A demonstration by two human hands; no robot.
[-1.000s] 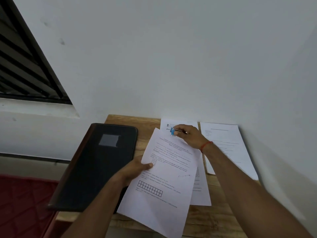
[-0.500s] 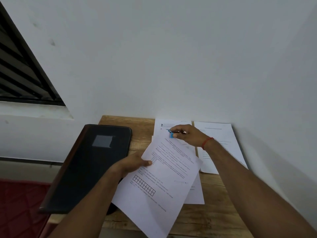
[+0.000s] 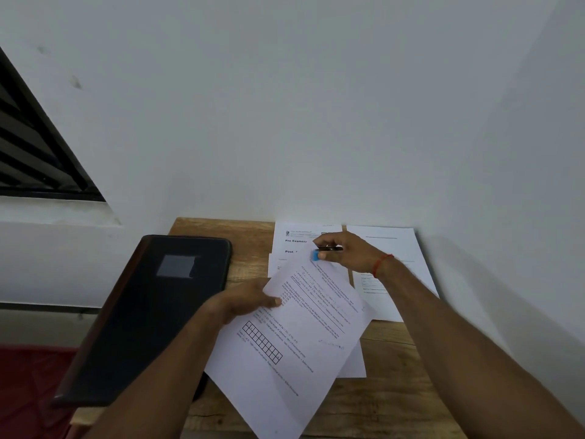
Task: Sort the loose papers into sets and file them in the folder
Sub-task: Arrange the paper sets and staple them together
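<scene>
Plainly, the held papers (image 3: 300,327) are the thing in hand. They sit tilted over the middle of the wooden table (image 3: 389,391), with their top corner toward the wall and their lower corner past the table's near edge. Whether this is one sheet or several, I cannot tell. At the top corner sits a small blue clip (image 3: 315,255). The right hand (image 3: 345,251) pinches it between thumb and fingertips, and a dark metal lever shows across the fingers. The left hand (image 3: 243,304) pinches the papers' left edge, thumb on top, the other fingers hidden below. I judge the step to be fastening a sorted set at its corner. Whether the clip's mouth is already biting the paper is not clear.

Beneath the held papers lies a printed pile (image 3: 297,240), its heading showing near the wall. Just to its right a second pile (image 3: 399,248) lies flat, close against the wall. The black folder (image 3: 152,318) lies closed on the table's left side and overhangs the edge there.

The next move, I think, calls for seating the clip squarely with the edges aligned. One hand then has to come free to open the folder before anything can be filed. A red thread (image 3: 381,264) circles the right wrist.
</scene>
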